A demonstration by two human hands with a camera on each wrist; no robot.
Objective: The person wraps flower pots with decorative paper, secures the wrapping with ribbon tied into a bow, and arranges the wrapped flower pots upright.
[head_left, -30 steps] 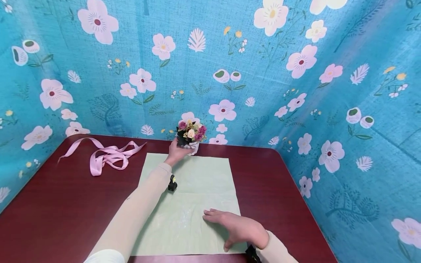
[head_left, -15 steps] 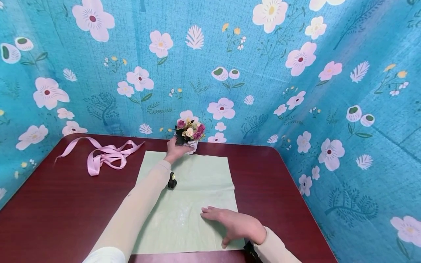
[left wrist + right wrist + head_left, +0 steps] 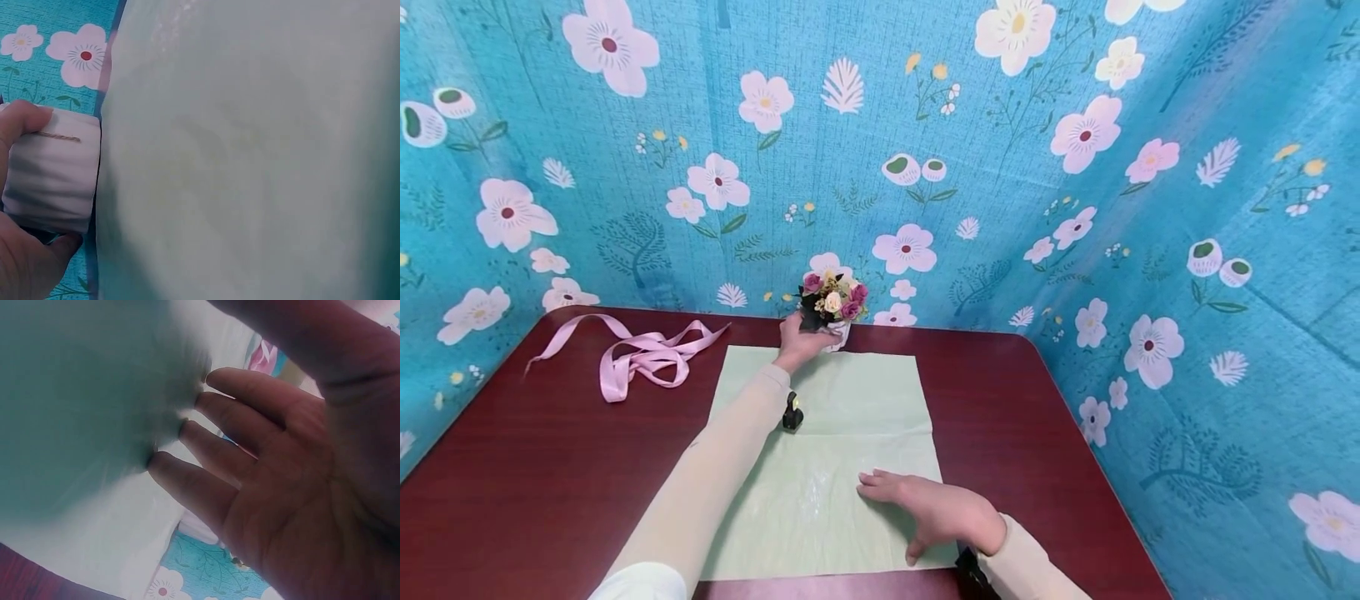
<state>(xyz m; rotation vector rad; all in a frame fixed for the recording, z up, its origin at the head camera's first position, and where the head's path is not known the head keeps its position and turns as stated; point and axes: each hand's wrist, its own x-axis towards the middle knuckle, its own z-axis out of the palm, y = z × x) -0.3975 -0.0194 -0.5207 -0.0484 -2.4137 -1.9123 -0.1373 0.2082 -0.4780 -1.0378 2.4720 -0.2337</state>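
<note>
At the far edge of a pale green paper sheet point(image 3: 865, 400), my left hand point(image 3: 802, 340) grips a small potted bouquet point(image 3: 835, 298) of purple and cream flowers with dark leaves. Its white pot point(image 3: 55, 172) has a bit of twine near one end and sits between thumb and fingers in the left wrist view. Closer to me, my right hand point(image 3: 934, 510) rests on the right part of the sheet, fingers extended and thumb spread apart. In the right wrist view its fingertips point(image 3: 164, 461) touch the paper, and the hand holds nothing.
A loosely tangled pink ribbon point(image 3: 647, 354) lies at the back left of the dark red table point(image 3: 550, 467). Blue floral cloth point(image 3: 820, 167) hangs behind the table and along its right side. A crease crosses the sheet's middle.
The head view has shifted slightly. Both hands stay in place, the left still holding the pot and the right still on the sheet.
</note>
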